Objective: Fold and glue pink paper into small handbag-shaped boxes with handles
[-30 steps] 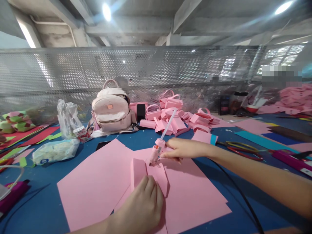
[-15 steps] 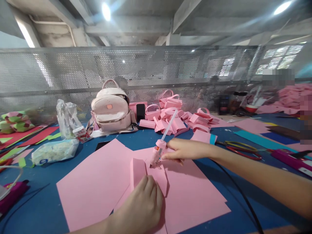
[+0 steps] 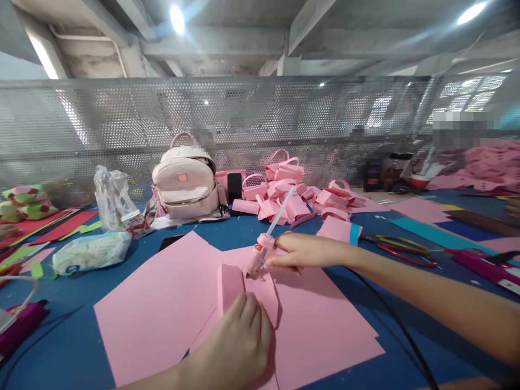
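Observation:
My right hand is closed around a pink glue gun, with a long clear glue stick poking out of its back end. The gun's nozzle points down at a folded pink paper piece, close to its inner fold; whether it touches cannot be told. With curled fingers, my left hand grips the near part of that folded piece, and its fingertips are partly hidden. Beneath both hands lie large flat pink sheets.
A pile of pink paper baskets sits behind, beside a pale backpack. At left are a wipes pack and a plastic bag; at right, scissors and a purple tool. A black cord trails under my right arm.
My right hand has shifted slightly left with the glue gun, its nozzle moving toward the fold. My left hand stays where it was on the folded paper.

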Tool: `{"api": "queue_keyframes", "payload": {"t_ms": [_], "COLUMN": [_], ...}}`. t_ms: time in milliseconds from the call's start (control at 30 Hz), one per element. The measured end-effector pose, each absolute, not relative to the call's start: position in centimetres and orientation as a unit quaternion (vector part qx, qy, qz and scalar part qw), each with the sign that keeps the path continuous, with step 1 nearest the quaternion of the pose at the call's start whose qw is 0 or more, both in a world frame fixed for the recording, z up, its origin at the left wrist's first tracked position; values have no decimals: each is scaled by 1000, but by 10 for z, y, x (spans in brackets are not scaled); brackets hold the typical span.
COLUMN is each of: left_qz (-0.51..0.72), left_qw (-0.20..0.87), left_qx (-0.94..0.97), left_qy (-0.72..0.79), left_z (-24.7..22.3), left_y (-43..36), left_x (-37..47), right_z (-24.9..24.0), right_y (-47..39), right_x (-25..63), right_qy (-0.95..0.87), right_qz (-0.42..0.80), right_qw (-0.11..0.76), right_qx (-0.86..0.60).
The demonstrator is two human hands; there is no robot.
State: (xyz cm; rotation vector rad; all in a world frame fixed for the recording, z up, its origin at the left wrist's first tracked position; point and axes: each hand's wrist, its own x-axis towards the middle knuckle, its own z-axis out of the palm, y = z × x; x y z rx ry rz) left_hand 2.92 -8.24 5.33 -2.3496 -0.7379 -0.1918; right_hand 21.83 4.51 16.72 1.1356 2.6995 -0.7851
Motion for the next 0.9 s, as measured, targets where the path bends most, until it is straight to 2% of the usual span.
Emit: {"api": "queue_keyframes", "payload": {"t_ms": [267,500,900], "left_qz": [-72,-84,-86], "left_qw": [327,321,338], "left_qx": [-899,-899,-893], "left_qy": [-282,-285,-283], "left_z": [51,47,44], "left_y": [-82,-82,-80], "left_x": [29,28,29], "right_z": [168,166,160], "right_y": [44,48,47], "right_x": [221,229,233], "right_qy": [890,874,879], "right_qz": [-267,-328,-295], "right_qw": [45,-19,11], "right_qx": [366,359,373]}}
